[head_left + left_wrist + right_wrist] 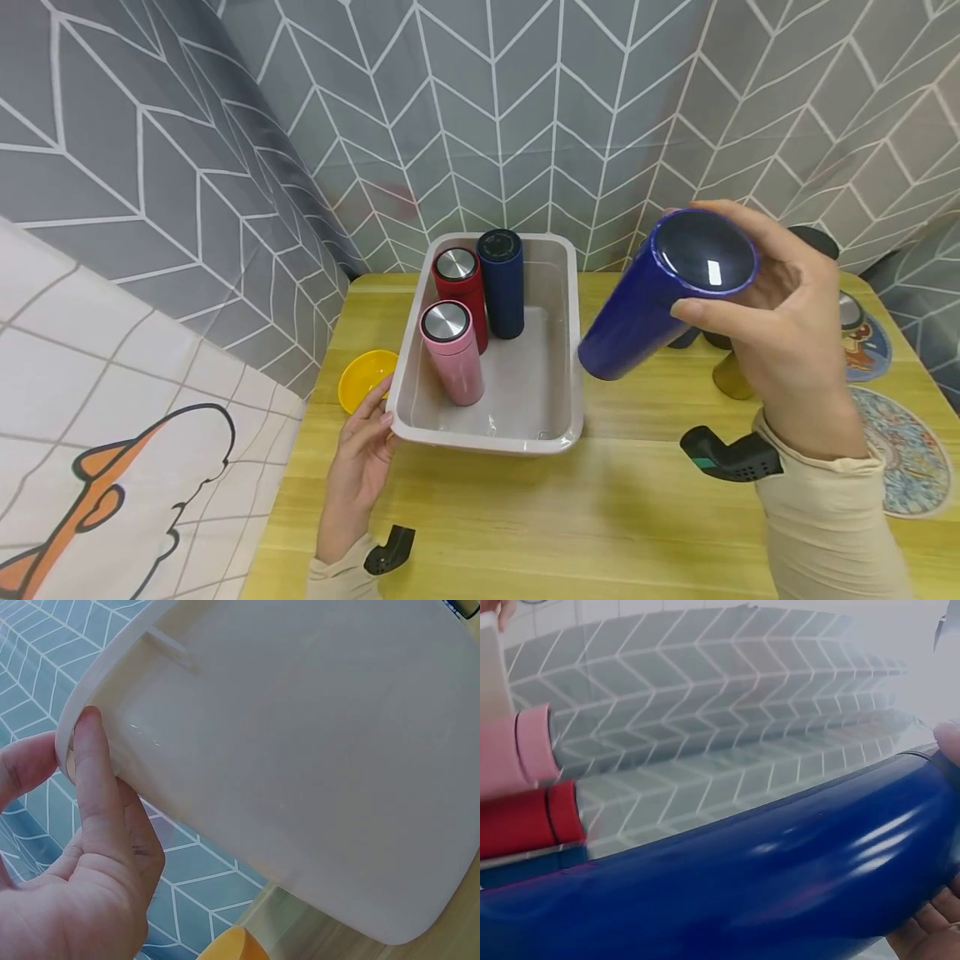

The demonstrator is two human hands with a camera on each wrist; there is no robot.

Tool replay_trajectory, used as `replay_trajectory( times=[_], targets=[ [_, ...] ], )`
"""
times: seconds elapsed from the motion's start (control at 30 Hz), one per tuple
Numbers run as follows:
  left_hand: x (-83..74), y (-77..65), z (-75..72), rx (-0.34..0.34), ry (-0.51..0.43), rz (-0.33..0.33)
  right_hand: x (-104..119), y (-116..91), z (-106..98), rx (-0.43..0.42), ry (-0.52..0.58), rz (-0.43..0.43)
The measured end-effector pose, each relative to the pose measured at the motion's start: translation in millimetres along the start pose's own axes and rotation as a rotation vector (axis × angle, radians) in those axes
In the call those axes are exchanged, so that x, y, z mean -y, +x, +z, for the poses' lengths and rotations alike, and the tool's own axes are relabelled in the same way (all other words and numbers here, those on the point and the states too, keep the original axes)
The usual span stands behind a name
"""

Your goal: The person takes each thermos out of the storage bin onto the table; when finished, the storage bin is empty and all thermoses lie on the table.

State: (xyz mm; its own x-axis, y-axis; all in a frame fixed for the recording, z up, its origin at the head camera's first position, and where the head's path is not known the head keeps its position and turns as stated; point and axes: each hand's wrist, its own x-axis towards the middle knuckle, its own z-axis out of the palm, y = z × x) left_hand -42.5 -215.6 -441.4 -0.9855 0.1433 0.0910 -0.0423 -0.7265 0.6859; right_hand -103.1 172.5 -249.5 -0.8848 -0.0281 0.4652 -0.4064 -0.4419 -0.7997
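Observation:
A glossy blue thermos (637,300) with a dark shiny lid hangs tilted in the air, its lower end near the right rim of a white plastic bin (576,350). My right hand (787,308) grips it near the lid. At the bin's front left corner my left hand (363,450) pinches the rim between thumb and fingers, as the left wrist view also shows. Inside the bin stand a pink thermos (455,367), a red thermos (471,292) and a dark blue thermos (504,287). Both reds and pinks carry silver-topped lids.
Left of the bin sits a yellow bowl (358,379). Behind my right hand, partly hidden, are a gold thermos (731,379) and other dark-lidded bottles. Two round patterned mats (911,454) lie at the right of the wooden table (525,533). A patterned curtain (510,108) hangs behind.

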Motion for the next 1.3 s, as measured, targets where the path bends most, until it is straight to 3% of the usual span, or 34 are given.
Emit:
replay_trajectory(
  times=[0.33, 0.6, 0.8, 1.03, 1.3],
  targets=[
    [-2.1, -1.3, -0.4, 0.0, 0.004, -0.004, -12, -21, -47, -0.085, -0.033, 0.07],
    [-1.3, -0.4, 1.1, -0.01, 0.007, -0.001, -30, -39, -83, -0.199, -0.197, 0.194],
    [-0.5, -1.4, -0.2, 0.021, -0.026, 0.006, -47, -44, -109, -0.328, -0.335, 0.296],
    [-0.3, -2.0, -1.2, 0.006, 0.003, -0.001, -66, -44, -124, -0.46, -0.434, 0.307],
    [-0.4, -1.7, -1.2, 0.015, 0.0, 0.005, -78, -40, -128, -0.616, -0.43, 0.305]
  ],
)
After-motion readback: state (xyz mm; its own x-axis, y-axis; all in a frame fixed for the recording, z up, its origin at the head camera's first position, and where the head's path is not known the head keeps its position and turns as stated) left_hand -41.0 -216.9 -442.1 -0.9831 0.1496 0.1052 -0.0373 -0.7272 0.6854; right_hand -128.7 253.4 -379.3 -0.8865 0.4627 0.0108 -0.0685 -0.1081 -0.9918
